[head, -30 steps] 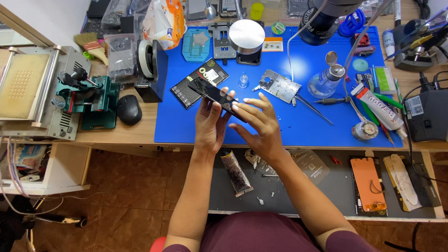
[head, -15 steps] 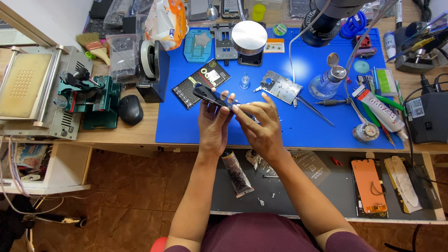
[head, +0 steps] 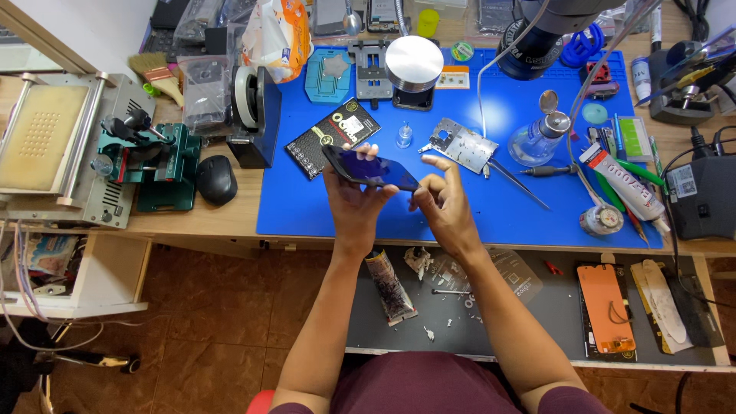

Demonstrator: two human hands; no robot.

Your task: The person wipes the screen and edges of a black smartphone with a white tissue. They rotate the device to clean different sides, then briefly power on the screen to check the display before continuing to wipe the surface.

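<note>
Blue silicone mat (head: 322, 207) covers the middle of the tabletop (head: 192, 218), seen from my head camera, and over it I hold a dark smartphone (head: 370, 169) clear of the surface, tilted, its glass face up. My left hand (head: 354, 203) cradles it from below, fingers (head: 366, 151) wrapped round the far edge — closed on the phone. My right hand (head: 445, 203) sits at the phone's right end, thumb and bent forefinger pinched narrow against that corner, the other fingers loosely curled.

Around the hands lie a black card packet (head: 333, 136), a small clear vial (head: 403, 136), a bare metal phone frame (head: 462, 144), a glass bottle with a metal pump top (head: 539, 139) and a white glue tube (head: 619, 182). A black mouse (head: 216, 179) lies off the mat to the left. Below the tabletop an open drawer (head: 537, 307) holds an orange phone part (head: 605, 308).

I judge this to be an inspection or edge-working step on the handset — the right hand appears to be feeling or picking at the corner. Any next move calls for a steady left-hand hold and light pressure at that edge.
</note>
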